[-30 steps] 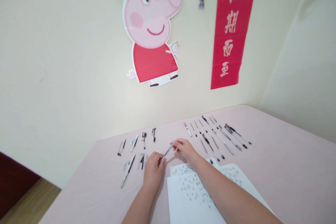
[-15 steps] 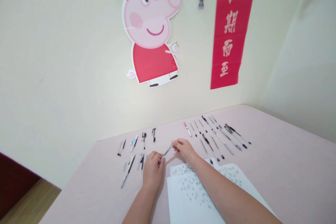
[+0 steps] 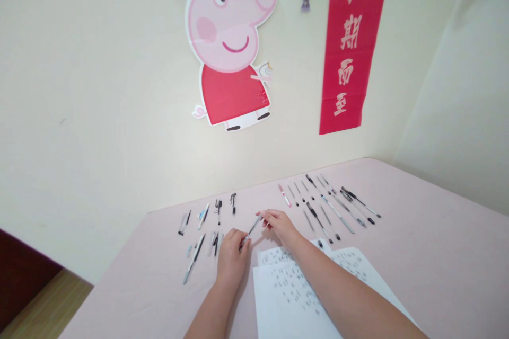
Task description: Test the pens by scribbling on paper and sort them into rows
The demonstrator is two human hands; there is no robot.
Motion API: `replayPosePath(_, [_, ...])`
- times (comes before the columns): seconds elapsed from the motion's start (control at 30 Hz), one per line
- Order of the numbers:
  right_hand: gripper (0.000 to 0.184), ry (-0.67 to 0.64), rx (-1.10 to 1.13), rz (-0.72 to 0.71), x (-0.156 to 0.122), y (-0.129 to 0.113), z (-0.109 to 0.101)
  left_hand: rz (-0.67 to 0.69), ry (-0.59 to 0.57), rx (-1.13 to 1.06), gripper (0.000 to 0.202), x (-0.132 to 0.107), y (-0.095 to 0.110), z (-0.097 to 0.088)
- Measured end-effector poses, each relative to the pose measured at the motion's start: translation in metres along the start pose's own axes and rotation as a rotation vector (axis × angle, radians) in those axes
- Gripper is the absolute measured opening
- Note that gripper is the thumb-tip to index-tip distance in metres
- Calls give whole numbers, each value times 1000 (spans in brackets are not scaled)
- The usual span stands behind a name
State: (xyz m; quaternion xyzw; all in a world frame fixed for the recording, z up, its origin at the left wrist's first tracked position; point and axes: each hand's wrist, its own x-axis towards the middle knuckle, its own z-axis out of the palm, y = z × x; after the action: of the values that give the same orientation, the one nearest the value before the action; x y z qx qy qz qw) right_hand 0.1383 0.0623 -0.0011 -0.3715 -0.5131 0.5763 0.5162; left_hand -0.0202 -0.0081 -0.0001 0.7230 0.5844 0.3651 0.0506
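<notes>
A slim pen (image 3: 254,224) with a greyish barrel slants up between my two hands, above the table. My left hand (image 3: 233,252) is closed round its lower end, and the fingers hide that end. At the upper tip, my right hand (image 3: 280,226) pinches the pen between thumb and fingers. Just left of my left hand lie a black pen part and a clear piece (image 3: 215,243). A longer white and black pen (image 3: 194,258) rests farther left. Sheets of paper with handwriting (image 3: 290,296) lie under my right forearm.
Caps and pen parts (image 3: 219,212) are laid out at the back left of the pink table (image 3: 429,254). Rows of pens and refills (image 3: 337,214) lie on the right. Behind the table stands a wall with a pig cutout (image 3: 234,90) and a red banner (image 3: 350,79).
Both hands keep their hold on the pen with barely any movement. The camera view has shifted very slightly.
</notes>
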Motion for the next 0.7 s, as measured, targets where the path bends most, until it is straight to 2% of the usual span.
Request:
replayPosePath(0.17, [44,49,3,21,1,4,1,4,-15,-16,12,0,-2,2])
replayPosePath(0.27, [45,82,15,49,3,6,1,10,-34,-44,27,-2,0,2])
replayPosePath(0.33, [47,72,14,64,3,8,1,35,-63,-68,35,-3,4,2])
replayPosePath(0.47, [50,31,-29,82,3,12,1,70,-140,-107,35,-4,10,0])
replayPosePath(0.6, [38,74,-167,-44,0,15,3,45,-144,-106,35,-3,12,-3])
replayPosePath(0.7, [33,9,-386,-182,-6,14,4,43,-130,-90,28,-3,14,-6])
